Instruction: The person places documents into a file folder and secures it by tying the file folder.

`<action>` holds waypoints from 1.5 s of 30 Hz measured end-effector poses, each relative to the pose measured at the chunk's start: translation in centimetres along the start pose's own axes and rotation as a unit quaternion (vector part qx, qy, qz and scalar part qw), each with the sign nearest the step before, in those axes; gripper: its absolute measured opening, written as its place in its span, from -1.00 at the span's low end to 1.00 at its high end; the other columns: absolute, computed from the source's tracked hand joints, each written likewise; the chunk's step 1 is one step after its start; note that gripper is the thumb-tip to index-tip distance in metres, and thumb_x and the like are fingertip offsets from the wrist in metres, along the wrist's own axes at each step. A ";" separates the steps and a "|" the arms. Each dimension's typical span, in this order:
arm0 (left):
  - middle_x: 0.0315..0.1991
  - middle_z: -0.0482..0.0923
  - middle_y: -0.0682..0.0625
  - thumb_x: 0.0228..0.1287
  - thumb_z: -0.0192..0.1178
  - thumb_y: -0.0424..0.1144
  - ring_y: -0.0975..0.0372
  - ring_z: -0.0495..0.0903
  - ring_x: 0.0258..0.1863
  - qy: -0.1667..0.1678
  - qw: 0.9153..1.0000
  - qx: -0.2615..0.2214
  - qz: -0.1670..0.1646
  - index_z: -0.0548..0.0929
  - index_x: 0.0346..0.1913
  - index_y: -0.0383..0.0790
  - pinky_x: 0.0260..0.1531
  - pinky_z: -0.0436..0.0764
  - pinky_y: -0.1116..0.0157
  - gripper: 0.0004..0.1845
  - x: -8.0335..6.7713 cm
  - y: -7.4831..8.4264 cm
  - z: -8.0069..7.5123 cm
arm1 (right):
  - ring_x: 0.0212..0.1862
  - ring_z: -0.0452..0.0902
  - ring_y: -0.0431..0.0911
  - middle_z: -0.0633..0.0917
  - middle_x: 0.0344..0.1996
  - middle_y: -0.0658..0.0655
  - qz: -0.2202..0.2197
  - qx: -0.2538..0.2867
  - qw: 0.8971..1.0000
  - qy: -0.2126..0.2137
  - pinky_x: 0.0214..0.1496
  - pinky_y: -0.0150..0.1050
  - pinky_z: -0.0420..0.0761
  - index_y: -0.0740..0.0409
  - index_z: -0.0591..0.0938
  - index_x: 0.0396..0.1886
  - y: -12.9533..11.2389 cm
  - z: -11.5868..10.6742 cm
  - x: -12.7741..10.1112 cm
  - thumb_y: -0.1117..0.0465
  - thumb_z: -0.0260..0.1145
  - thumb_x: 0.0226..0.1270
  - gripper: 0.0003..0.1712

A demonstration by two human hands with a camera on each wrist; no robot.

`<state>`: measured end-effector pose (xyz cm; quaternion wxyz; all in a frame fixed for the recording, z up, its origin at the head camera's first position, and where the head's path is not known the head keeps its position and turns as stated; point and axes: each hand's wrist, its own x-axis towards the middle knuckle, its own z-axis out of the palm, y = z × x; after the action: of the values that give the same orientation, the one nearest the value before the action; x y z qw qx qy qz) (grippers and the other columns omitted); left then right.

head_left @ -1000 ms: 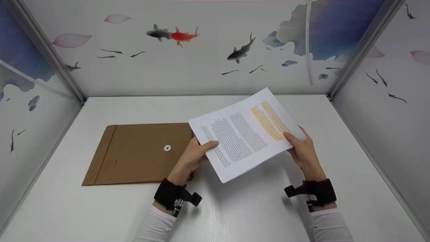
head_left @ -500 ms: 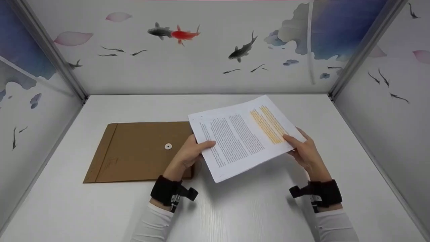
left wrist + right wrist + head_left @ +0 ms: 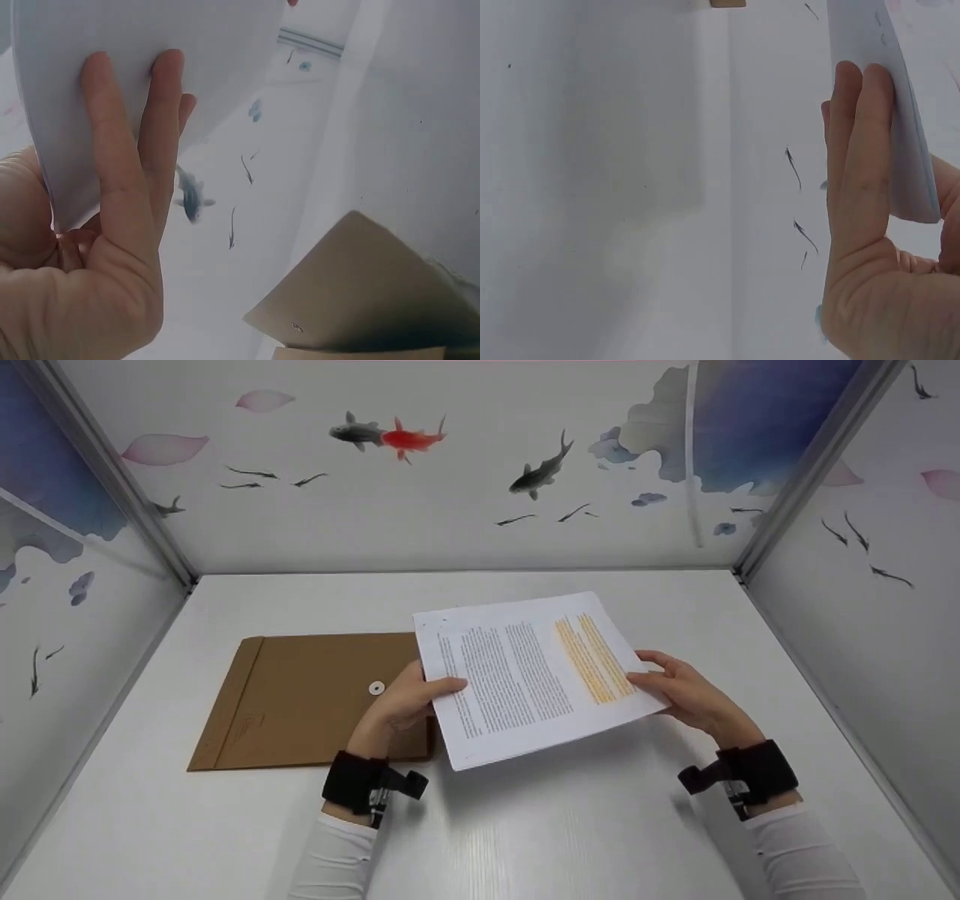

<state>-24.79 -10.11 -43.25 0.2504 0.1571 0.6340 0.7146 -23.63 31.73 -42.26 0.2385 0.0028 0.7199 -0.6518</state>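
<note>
A stack of printed paper sheets [image 3: 517, 675], with orange-highlighted lines toward its right side, is held above the table between both hands. My left hand [image 3: 405, 697] grips its left edge, thumb on the printed face; in the left wrist view the fingers [image 3: 116, 157] lie against the underside. At the right edge my right hand [image 3: 694, 694] pinches the stack, thumb on top, with fingers [image 3: 866, 150] behind it in the right wrist view. A brown kraft document envelope [image 3: 300, 705] with a white round button [image 3: 376, 688] lies on the table, partly covered by the left hand and the paper.
The white table [image 3: 540, 840] is enclosed by panels at the back and both sides. The back panel [image 3: 450, 510] carries painted fish. Each wrist wears a black strap with a small camera mount.
The paper stack has tilted lower and turned slightly clockwise, shifting a little left. My left hand has moved slightly left, and my right hand has swung outward to the right, still holding it.
</note>
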 end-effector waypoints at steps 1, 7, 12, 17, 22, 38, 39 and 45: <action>0.04 0.74 -0.08 0.47 0.11 -0.40 0.18 0.83 -0.13 -0.004 1.000 -0.001 -0.001 0.32 0.47 -0.39 -0.17 0.80 0.19 -0.45 0.0 0.0 -0.1 | -0.17 0.76 -0.24 0.79 -0.18 -0.14 0.003 -0.002 1.000 -0.007 -0.18 -0.35 0.73 0.15 0.19 0.47 0.0 -0.1 0.1 0.16 0.20 0.57 -0.38; 0.05 0.72 -0.09 0.45 0.14 -0.39 0.18 0.82 -0.11 -0.013 1.000 0.006 -0.017 0.32 0.46 -0.39 -0.13 0.79 0.21 -0.44 -0.1 -0.2 -0.4 | -0.19 0.80 -0.19 0.80 -0.16 -0.09 0.007 0.002 0.999 -0.054 -0.23 -0.32 0.75 -0.06 0.27 0.31 0.0 -0.1 0.4 0.12 0.15 0.61 -0.60; 0.08 0.72 -0.09 0.43 0.18 -0.39 0.19 0.81 -0.10 -0.013 0.999 0.016 -0.028 0.32 0.48 -0.33 -0.11 0.78 0.25 -0.40 -0.2 -0.4 -0.6 | -0.17 0.82 -0.14 0.81 -0.14 -0.05 0.009 -0.001 0.996 -0.085 -0.23 -0.27 0.78 -0.03 0.18 0.51 -0.1 0.5 0.4 0.12 0.13 0.62 -0.41; 0.08 0.73 -0.08 0.40 0.21 -0.38 0.20 0.81 -0.11 -0.016 0.999 0.026 -0.028 0.31 0.49 -0.32 -0.12 0.78 0.27 -0.37 -0.3 -0.5 -0.8 | -0.19 0.83 -0.12 0.83 -0.16 -0.02 0.012 -0.016 0.995 -0.096 -0.24 -0.26 0.78 -0.02 0.34 0.42 -0.2 1.1 0.3 0.12 0.15 0.61 -0.53; 0.18 0.67 -0.23 0.41 0.21 -0.37 0.18 0.81 -0.06 -0.020 0.999 0.042 -0.025 0.33 0.48 -0.34 -0.09 0.77 0.26 -0.38 -0.4 -0.4 -0.9 | -0.19 0.83 -0.12 0.83 -0.16 -0.01 -0.001 -0.019 0.994 -0.105 -0.24 -0.28 0.78 0.00 0.47 0.27 -0.1 1.4 0.4 0.17 0.15 0.61 -0.68; 0.14 0.68 -0.33 0.41 0.24 -0.35 0.26 0.77 -0.18 0.091 0.989 0.119 -0.008 0.40 0.42 -0.37 -0.20 0.71 0.39 -0.44 -0.3 -0.3 -1.7 | -0.30 0.80 -0.21 0.82 -0.30 -0.12 -0.024 -0.078 0.997 0.009 -0.30 -0.37 0.72 0.38 0.43 0.33 -0.4 2.9 1.2 0.09 0.27 0.53 -0.42; 0.14 0.68 -0.33 0.41 0.24 -0.35 0.26 0.76 -0.19 0.104 0.986 0.129 -0.011 0.41 0.42 -0.37 -0.21 0.70 0.40 -0.44 -0.3 -0.3 -1.7 | -0.31 0.79 -0.22 0.82 -0.30 -0.13 -0.021 -0.082 0.996 0.017 -0.31 -0.38 0.71 0.39 0.42 0.34 -0.4 3.0 1.3 0.07 0.27 0.52 -0.40; 0.16 0.67 -0.32 0.41 0.26 -0.32 0.18 0.75 -0.14 0.159 0.971 0.168 -0.057 0.48 0.39 -0.33 -0.16 0.74 0.27 -0.47 -0.5 -0.6 -2.2 | -0.34 0.78 -0.25 0.80 -0.33 -0.15 -0.015 -0.097 0.994 0.041 -0.33 -0.40 0.70 0.42 0.41 0.35 -0.6 3.3 1.7 0.04 0.27 0.52 -0.36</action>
<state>-25.44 -12.15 -44.07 0.1564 0.0450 0.7843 0.5987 -24.18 28.00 -42.42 0.1977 -0.0044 0.7887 -0.5821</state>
